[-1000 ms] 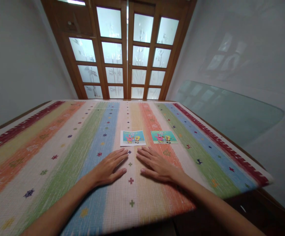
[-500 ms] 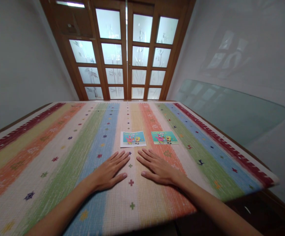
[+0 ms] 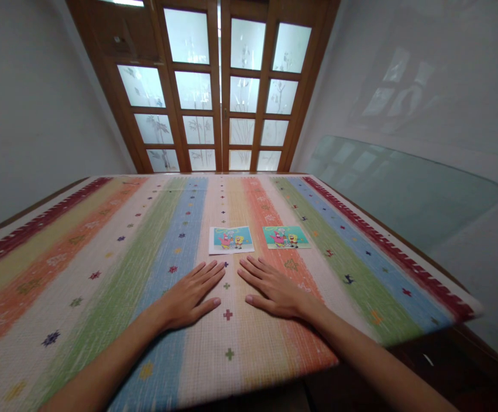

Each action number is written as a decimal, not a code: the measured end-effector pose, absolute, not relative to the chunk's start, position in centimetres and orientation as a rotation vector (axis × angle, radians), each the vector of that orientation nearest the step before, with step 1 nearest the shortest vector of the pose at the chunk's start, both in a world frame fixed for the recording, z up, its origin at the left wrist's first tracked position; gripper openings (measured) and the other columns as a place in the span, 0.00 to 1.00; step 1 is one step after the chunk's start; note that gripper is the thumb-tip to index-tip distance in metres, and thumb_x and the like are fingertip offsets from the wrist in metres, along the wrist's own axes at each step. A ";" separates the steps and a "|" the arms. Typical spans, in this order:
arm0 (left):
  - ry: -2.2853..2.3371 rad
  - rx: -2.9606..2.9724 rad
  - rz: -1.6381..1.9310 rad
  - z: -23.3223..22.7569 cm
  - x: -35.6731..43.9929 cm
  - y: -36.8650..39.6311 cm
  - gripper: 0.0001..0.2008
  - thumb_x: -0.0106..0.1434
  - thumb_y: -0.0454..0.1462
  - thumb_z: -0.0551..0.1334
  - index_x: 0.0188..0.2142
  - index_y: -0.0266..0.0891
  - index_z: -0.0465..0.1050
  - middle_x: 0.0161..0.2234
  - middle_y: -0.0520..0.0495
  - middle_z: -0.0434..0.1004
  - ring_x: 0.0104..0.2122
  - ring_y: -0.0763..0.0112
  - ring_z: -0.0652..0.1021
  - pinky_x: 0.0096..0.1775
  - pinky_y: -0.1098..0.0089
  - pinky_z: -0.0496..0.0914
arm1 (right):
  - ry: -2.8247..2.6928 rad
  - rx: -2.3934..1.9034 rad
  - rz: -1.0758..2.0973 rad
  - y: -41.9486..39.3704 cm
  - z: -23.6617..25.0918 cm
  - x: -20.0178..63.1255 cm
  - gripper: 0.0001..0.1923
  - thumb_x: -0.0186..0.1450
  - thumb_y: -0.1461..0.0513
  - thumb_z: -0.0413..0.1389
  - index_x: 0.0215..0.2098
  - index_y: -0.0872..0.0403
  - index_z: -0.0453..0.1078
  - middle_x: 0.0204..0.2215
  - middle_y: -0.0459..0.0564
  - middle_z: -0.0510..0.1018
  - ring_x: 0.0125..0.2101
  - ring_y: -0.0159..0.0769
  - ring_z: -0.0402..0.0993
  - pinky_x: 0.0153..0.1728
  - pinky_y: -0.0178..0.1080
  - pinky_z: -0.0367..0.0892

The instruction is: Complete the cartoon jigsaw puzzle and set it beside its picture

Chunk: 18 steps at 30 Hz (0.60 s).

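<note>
Palm down on the striped tablecloth [image 3: 115,297] lies my left hand [image 3: 191,294], fingers stretched and holding nothing. My right hand [image 3: 272,289] rests flat in the same way, a small gap away from the left one. Just beyond my fingertips is a cartoon picture [image 3: 231,240] with a white border, showing a pink and a yellow figure on blue. A second picture [image 3: 286,237] with much the same scene, without the wide white border, lies to its right, beyond my right hand. Neither hand touches the pictures.
Wooden doors [image 3: 220,120] with frosted panes stand behind the table's far edge. White walls rise on both sides, and a pale green glass panel [image 3: 407,189] is on the right wall. The table's near edge drops off below my right forearm.
The whole view has shifted very slightly as the camera moved. Both hands and both pictures keep their places on the tablecloth.
</note>
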<state>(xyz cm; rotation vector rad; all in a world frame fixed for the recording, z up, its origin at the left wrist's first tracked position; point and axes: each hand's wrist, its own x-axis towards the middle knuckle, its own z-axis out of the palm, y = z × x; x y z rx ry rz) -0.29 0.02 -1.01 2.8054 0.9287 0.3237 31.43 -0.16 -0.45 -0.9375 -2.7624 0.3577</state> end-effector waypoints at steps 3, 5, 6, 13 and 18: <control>0.931 2.800 0.327 -0.9 -0.3 0.0 0.37 0.78 0.50 0.54 0.77 0.51 0.37 0.75 0.43 0.47 0.74 0.54 0.55 0.72 0.48 0.52 | -2.745 -0.933 0.336 -0.2 -0.6 31.4 0.35 0.79 0.47 0.49 0.77 0.56 0.52 0.74 0.57 0.47 0.74 0.49 0.37 0.74 0.57 0.41; 0.930 2.802 0.326 -1.0 -0.3 0.0 0.37 0.78 0.50 0.54 0.77 0.50 0.37 0.75 0.43 0.47 0.74 0.54 0.55 0.72 0.48 0.52 | -2.743 -0.928 0.329 -0.2 -0.7 31.4 0.35 0.79 0.47 0.49 0.77 0.55 0.52 0.74 0.57 0.47 0.74 0.49 0.37 0.74 0.57 0.41; 0.930 2.804 0.327 -1.0 -0.3 0.0 0.37 0.78 0.50 0.54 0.77 0.50 0.37 0.75 0.43 0.47 0.74 0.54 0.55 0.72 0.48 0.52 | -2.743 -0.925 0.329 -0.2 -0.7 31.4 0.35 0.79 0.47 0.49 0.77 0.55 0.52 0.74 0.57 0.47 0.74 0.49 0.37 0.74 0.57 0.41; 0.936 2.792 0.325 -1.0 -0.3 0.0 0.36 0.78 0.50 0.54 0.77 0.50 0.38 0.75 0.44 0.48 0.74 0.54 0.55 0.73 0.48 0.51 | -2.743 -0.929 0.330 -0.2 -0.6 31.4 0.35 0.79 0.47 0.48 0.77 0.56 0.52 0.74 0.58 0.47 0.74 0.49 0.38 0.74 0.57 0.40; 0.937 2.786 0.288 -0.8 -0.3 0.0 0.36 0.78 0.50 0.53 0.77 0.49 0.38 0.75 0.43 0.47 0.74 0.54 0.54 0.73 0.47 0.51 | -2.766 -0.945 0.330 -0.2 -0.4 31.3 0.36 0.80 0.46 0.47 0.77 0.58 0.52 0.74 0.58 0.47 0.74 0.49 0.37 0.74 0.57 0.40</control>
